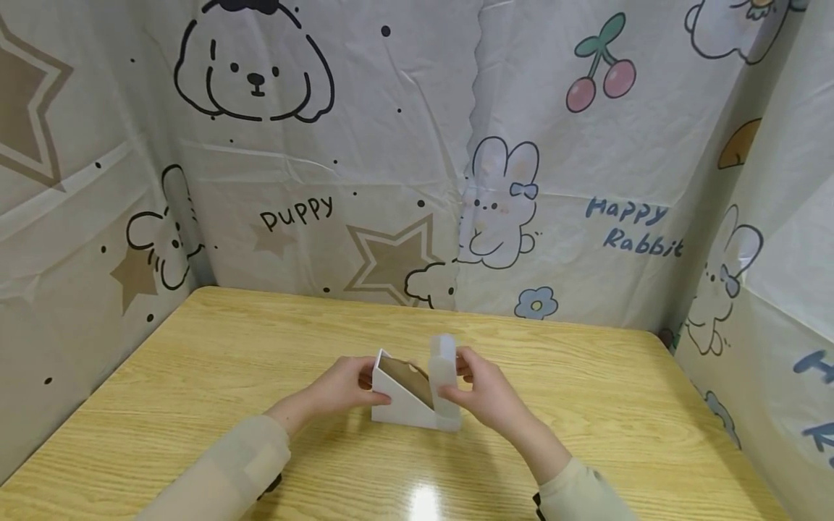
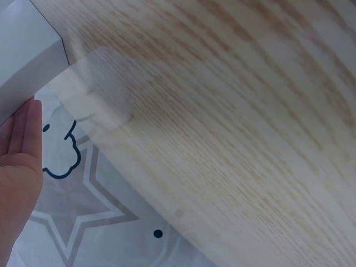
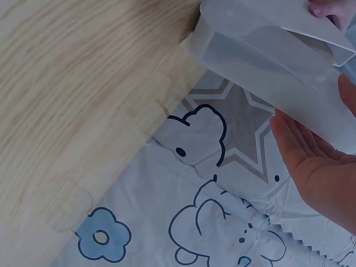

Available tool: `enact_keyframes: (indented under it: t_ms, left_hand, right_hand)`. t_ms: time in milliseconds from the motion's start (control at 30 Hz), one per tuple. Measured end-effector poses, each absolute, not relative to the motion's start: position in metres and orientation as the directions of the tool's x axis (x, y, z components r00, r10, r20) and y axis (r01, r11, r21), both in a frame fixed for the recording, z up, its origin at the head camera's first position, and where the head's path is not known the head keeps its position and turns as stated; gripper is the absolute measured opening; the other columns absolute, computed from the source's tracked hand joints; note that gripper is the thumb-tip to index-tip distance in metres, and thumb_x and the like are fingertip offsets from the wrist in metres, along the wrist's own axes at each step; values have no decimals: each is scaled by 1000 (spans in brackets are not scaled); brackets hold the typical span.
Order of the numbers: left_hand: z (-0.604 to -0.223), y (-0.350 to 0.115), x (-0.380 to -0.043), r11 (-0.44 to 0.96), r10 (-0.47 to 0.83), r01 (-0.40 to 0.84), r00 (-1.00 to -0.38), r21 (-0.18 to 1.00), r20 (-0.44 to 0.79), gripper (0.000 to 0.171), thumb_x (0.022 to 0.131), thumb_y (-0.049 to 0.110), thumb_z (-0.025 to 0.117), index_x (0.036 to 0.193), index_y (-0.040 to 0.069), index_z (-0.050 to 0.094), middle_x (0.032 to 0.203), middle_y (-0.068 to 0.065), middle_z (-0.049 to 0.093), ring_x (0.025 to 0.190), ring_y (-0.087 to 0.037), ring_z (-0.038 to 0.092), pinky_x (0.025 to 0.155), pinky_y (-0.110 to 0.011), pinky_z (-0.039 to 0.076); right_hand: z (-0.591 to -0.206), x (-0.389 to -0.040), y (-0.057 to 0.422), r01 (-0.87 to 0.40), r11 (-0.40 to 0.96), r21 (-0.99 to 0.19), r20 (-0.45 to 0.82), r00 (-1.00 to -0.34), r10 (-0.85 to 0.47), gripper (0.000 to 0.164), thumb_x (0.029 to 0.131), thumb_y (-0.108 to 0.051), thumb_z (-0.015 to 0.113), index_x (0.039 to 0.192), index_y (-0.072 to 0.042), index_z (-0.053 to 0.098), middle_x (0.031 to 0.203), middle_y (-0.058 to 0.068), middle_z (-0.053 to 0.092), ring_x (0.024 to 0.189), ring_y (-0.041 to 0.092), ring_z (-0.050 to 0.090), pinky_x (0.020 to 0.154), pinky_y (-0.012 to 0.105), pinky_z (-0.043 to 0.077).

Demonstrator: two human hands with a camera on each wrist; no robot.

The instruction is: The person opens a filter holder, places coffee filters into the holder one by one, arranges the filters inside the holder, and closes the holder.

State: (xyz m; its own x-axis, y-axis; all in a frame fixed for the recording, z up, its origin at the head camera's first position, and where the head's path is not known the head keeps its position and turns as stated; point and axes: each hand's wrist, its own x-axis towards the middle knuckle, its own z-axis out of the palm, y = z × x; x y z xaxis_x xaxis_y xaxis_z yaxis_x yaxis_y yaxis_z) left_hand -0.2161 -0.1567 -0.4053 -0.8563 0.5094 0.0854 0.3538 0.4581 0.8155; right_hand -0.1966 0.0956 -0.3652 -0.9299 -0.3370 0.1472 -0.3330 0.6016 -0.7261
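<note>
A small white box with a slanted open top (image 1: 399,404) stands on the table near the middle of the head view. Brown cardboard-like material (image 1: 405,375) shows inside it. Around its right end sits a translucent plastic cover (image 1: 444,373), which rises above the box's low side. My left hand (image 1: 347,383) grips the tall left end, thumb on the near face. From the right, my right hand (image 1: 487,391) holds the cover between thumb and fingers. The right wrist view shows the cover (image 3: 245,69) close up, with the right hand's fingers (image 3: 289,142) along its side.
The wood-grain table (image 1: 260,340) extends all round the box. A printed cloth (image 1: 365,174) with cartoon animals and stars hangs behind it and at both sides.
</note>
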Motion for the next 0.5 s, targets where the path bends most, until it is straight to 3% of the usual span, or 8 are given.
enact_keyframes:
  t_ms: [500]
  left_hand:
    - [-407,-158,-217,450,518,362,-850,817,91,36,80,20,74,111,7,62,104,-8,68,90,-13,64,79,-25,53]
  right_hand:
    - [-372,-198,85,-378,619,-688,135,-905,-402,46,80,-9,73,120,2,53,106,11,64,101,24,59,92,46,49]
